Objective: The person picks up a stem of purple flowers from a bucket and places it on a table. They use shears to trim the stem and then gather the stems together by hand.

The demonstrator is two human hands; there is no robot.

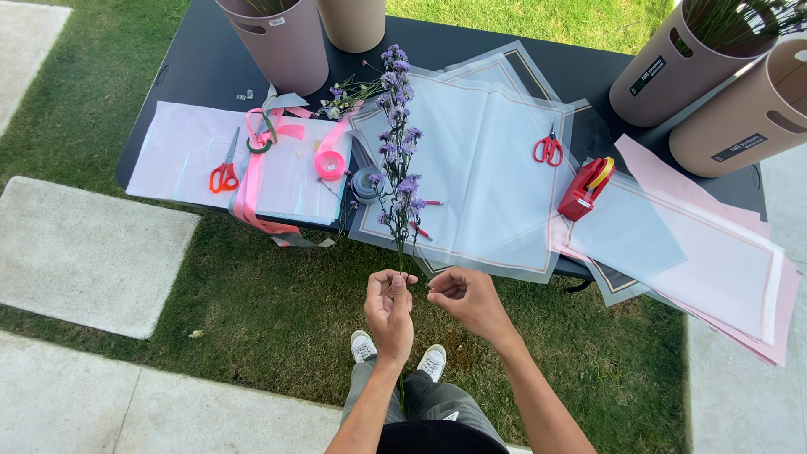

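I look first at the fingers. The left hand (389, 304) has its fingers closed narrow around the thin stem of the purple flower sprig (398, 160), low on the stem, and the sprig stands up over the front edge of the black table (210, 59). The right hand (466, 296) is just beside it, fingers curled inward with the tips near each other; I cannot tell if they pinch something small or nothing.

In my judgement the risk begins with this grip. The stem is very slender and the blossoms are heavy at the top, so too much pressure may bend or break it, and a loose pinch may let it tip toward the grass (277, 311). The flower heads hang over the translucent wrapping sheets (496, 168); if the sprig swings, small petals could fall on them, or it could catch the pink ribbon (332, 160). The red tape dispenser (586, 187) and the red scissors (548, 150) lie well apart, so I see little danger there.
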